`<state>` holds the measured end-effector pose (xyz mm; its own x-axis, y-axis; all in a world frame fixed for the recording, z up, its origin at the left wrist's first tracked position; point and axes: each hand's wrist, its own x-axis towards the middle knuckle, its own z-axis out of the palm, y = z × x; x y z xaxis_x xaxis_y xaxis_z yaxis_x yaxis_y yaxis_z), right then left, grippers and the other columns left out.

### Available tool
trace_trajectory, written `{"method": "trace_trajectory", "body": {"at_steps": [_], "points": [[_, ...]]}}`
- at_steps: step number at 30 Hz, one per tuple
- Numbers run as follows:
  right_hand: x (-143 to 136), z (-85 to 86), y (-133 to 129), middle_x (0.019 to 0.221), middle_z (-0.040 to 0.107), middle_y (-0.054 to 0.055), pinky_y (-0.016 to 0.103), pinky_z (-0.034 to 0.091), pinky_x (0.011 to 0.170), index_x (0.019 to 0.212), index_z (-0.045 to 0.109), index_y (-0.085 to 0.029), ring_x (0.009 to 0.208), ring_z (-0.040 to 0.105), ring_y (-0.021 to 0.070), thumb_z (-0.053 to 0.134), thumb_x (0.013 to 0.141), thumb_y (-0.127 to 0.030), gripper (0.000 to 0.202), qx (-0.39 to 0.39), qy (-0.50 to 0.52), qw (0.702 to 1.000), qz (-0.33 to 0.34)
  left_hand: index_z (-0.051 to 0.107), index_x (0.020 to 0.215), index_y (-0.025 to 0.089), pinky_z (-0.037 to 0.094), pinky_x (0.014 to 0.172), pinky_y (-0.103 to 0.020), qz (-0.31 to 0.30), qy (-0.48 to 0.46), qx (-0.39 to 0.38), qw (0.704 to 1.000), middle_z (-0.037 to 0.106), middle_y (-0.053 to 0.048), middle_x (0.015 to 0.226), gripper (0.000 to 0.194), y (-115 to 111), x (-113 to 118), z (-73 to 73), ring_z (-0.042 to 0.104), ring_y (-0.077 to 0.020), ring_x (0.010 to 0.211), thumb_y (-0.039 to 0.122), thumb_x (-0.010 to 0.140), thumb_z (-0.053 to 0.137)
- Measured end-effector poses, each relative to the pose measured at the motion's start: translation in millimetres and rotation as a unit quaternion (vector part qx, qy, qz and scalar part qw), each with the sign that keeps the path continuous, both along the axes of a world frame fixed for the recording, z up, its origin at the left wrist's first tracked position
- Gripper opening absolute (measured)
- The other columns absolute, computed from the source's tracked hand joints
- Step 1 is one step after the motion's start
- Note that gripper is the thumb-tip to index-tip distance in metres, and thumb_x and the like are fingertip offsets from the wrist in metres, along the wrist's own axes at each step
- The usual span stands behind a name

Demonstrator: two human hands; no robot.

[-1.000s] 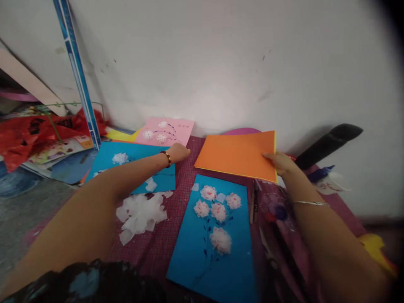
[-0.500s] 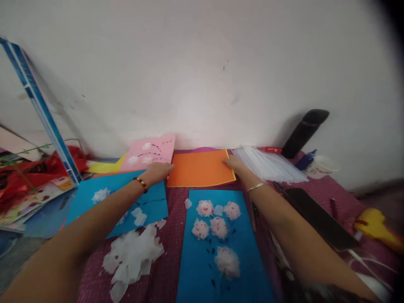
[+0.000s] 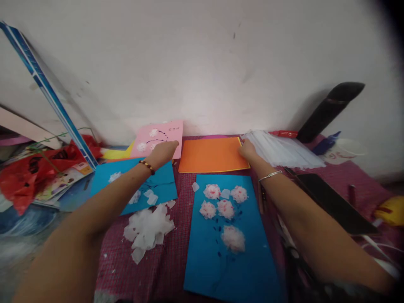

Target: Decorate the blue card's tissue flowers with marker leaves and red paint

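Note:
My left hand (image 3: 162,155), wearing a beaded bracelet, is over the lower right of a pink card (image 3: 175,134) with white blossoms. Its fingers are pressed together; what they hold, if anything, is hidden. My right hand (image 3: 248,150), with a silver bangle, pinches the right edge of an orange card (image 3: 214,155) lying near the wall. Below it lies a blue card (image 3: 202,265) with several fluffy pink-white flowers. A second blue card (image 3: 164,172) is partly under my left forearm.
White tissue pieces (image 3: 148,229) lie on the red checked cloth (image 3: 176,261). At right are white sheets (image 3: 277,149), a black bottle-like object (image 3: 328,111), a dark phone-like slab (image 3: 334,204) and a yellow object (image 3: 391,210). Red plastic (image 3: 19,181) is at left.
My left hand has come away from the orange card's left edge and moved over the pink card. My right hand stays at the orange card's right edge. The camera view has shifted.

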<state>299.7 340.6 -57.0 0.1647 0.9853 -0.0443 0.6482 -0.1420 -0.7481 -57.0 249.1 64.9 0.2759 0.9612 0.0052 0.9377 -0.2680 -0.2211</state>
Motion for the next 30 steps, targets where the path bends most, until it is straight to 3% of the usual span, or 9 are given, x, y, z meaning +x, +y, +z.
{"method": "trace_trajectory", "body": {"at_steps": [4,9,12,15,18,21,23,26,30], "points": [[-2,2.2,-4,0.123,0.063,0.023,0.044,0.045,0.101,0.136,0.050,-0.007,0.116,0.059,0.0331,0.056,0.088,-0.020,0.050,-0.006,-0.047,0.999,-0.025,0.065,0.097,0.012,0.048,0.085,-0.034,0.050,-0.073,0.018,0.996,0.072,-0.016,0.101,0.029,-5,-12,6.8,0.067,-0.0262,0.099,0.021,0.096,0.038],[-4,17.6,-12,0.133,0.053,0.027,0.044,0.041,0.103,0.137,0.049,-0.004,0.119,0.056,0.0340,0.048,0.090,-0.019,0.050,0.024,-0.110,0.993,-0.016,0.060,0.082,0.015,0.045,0.053,-0.023,0.108,-0.167,0.002,0.980,0.061,-0.003,0.063,0.040,-30,-15,-2.2,0.058,-0.0152,0.058,0.035,0.097,0.029],[-3,28.4,-22,0.138,0.052,0.021,0.041,0.041,0.105,0.136,0.052,-0.009,0.122,0.054,0.0297,0.044,0.094,-0.019,0.044,0.041,-0.153,0.987,0.023,0.055,0.075,0.017,0.039,0.044,-0.022,0.105,-0.198,-0.017,0.974,0.051,0.000,0.053,0.053,-38,-4,-10.6,0.049,-0.0127,0.046,0.042,0.100,0.015],[2,33.7,-39,0.135,0.056,0.013,0.045,0.046,0.103,0.131,0.056,-0.015,0.119,0.057,0.0243,0.052,0.098,-0.033,0.038,0.038,-0.202,0.976,0.069,0.051,0.065,0.018,0.041,0.049,-0.022,0.081,-0.169,-0.034,0.982,0.057,-0.005,0.056,0.059,-34,19,-18.7,0.057,-0.0145,0.053,0.043,0.101,0.013],[13,34.3,-61,0.129,0.060,0.010,0.047,0.050,0.100,0.128,0.058,-0.018,0.114,0.060,0.0220,0.057,0.097,-0.041,0.039,0.025,-0.251,0.962,0.101,0.056,0.061,0.016,0.047,0.061,-0.027,0.048,-0.122,-0.051,0.990,0.068,-0.012,0.069,0.051,-29,43,-27.1,0.068,-0.0224,0.071,0.039,0.099,0.031],[24,38.6,-83,0.117,0.067,0.015,0.049,0.048,0.099,0.126,0.062,-0.015,0.112,0.063,0.0272,0.054,0.097,-0.028,0.032,0.016,-0.282,0.951,0.129,0.066,0.073,0.012,0.052,0.072,-0.034,0.042,-0.064,-0.079,0.994,0.074,-0.020,0.088,0.032,-35,53,-33.8,0.071,-0.0319,0.091,0.028,0.093,0.048],[23,44.7,-91,0.113,0.068,0.022,0.053,0.045,0.099,0.125,0.064,-0.011,0.114,0.062,0.0345,0.047,0.096,-0.018,0.034,0.027,-0.290,0.946,0.143,0.070,0.085,0.009,0.053,0.077,-0.035,0.054,-0.032,-0.095,0.994,0.074,-0.023,0.096,0.023,-45,47,-35.7,0.071,-0.0334,0.100,0.015,0.090,0.048],[-7,55.3,-96,0.128,0.062,0.028,0.053,0.039,0.104,0.132,0.059,-0.002,0.123,0.056,0.0371,0.035,0.097,-0.013,0.044,0.078,-0.276,0.937,0.199,0.069,0.102,0.009,0.053,0.080,-0.035,0.070,-0.010,-0.106,0.992,0.073,-0.023,0.100,0.030,-71,31,-33.7,0.071,-0.0315,0.102,0.007,0.090,0.041],[-97,61.5,-111,0.135,0.062,0.010,0.033,0.039,0.108,0.130,0.064,-0.015,0.125,0.056,0.0222,0.040,0.098,-0.020,0.039,0.147,-0.231,0.883,0.382,0.062,0.120,0.013,0.053,0.079,-0.036,0.081,-0.023,-0.104,0.991,0.074,-0.017,0.101,0.037,-117,11,-26.5,0.072,-0.0286,0.096,0.018,0.099,0.032]]}}
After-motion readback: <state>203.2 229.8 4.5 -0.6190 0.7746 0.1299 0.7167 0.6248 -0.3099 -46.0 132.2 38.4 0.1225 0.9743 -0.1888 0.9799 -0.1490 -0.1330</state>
